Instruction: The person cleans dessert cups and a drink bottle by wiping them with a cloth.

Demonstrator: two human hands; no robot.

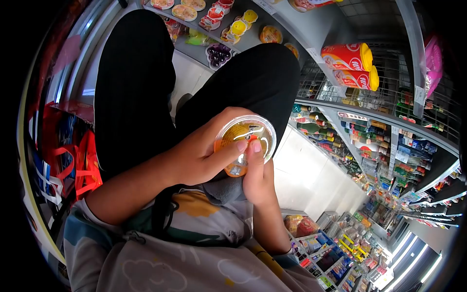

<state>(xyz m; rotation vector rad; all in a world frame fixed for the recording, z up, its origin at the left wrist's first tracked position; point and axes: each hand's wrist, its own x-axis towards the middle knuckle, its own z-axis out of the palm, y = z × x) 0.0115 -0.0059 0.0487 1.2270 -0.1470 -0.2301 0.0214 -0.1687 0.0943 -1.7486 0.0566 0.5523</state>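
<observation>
A round plastic cup (262, 130) with a clear, shiny lid is held in front of my lap, its lid facing me. Yellow and orange show through it, but I cannot make out its contents. My left hand (214, 145) wraps around the left side of the cup, with its thumb across the lid. On the near right side, my right hand (255, 177) grips it too, with the thumb pressed on the lid close to the left thumb. Most fingers of both hands are hidden behind the cup.
My bent knees in black trousers (136, 92) frame the hands. Packaged cups (238, 27) sit on a shelf beyond. Red canisters with yellow lids (348, 57) and bottle shelves (379, 146) stand to the right. Red bags (87, 165) are at left. White floor (311, 170) shows between.
</observation>
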